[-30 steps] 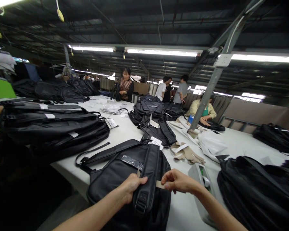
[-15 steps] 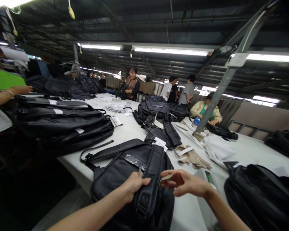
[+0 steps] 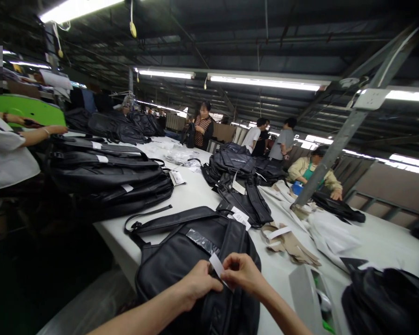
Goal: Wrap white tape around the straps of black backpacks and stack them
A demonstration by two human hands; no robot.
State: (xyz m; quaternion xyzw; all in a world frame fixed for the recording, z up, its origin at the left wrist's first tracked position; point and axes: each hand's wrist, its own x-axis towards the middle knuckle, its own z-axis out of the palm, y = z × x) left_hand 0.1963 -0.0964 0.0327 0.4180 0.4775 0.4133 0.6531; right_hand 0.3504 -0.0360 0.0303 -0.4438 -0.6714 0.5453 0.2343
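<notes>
Both hands are pinching one white tag [image 3: 217,266] over the black backpack [image 3: 181,260]: left hand [image 3: 198,283] beside right hand [image 3: 243,275], the tag slanting between them.

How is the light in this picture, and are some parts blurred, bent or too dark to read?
Head view: bright ceiling tube lights glare white; the floor at lower left is nearly black. The wide lens bends the grey metal post and stretches the edges. The left hand and right hand pinching the small white paper tag on the black leather backpack look fairly sharp.
</notes>
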